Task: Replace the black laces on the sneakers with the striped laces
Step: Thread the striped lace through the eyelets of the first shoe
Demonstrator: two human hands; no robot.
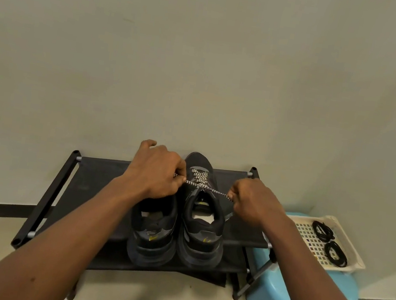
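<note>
Left hand (pixel 160 172): pinching striped lace (pixel 219 192) end, hiding left sneaker's (pixel 152 230) front.
Right hand (pixel 256 202): pinching other end.
Sneakers (pixel 201 230): side by side on rack (pixel 100 179).
Black laces (pixel 329 244): coiled in basket (pixel 307 237) right of rack.

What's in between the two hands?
The striped lace, pulled taut from left hand to right hand over the right-side sneaker, seen in the head view.

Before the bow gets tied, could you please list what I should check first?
1. Left hand pinches one end of the striped lace: ok.
2. Right hand grips the other end: ok.
3. Lace crisscrossed up the right-hand sneaker: ok.
4. Ends equal in length: cannot tell.
5. Black laces off, in the tray: ok.
6. Left-hand sneaker relaced: cannot tell, hand hides it.
</note>
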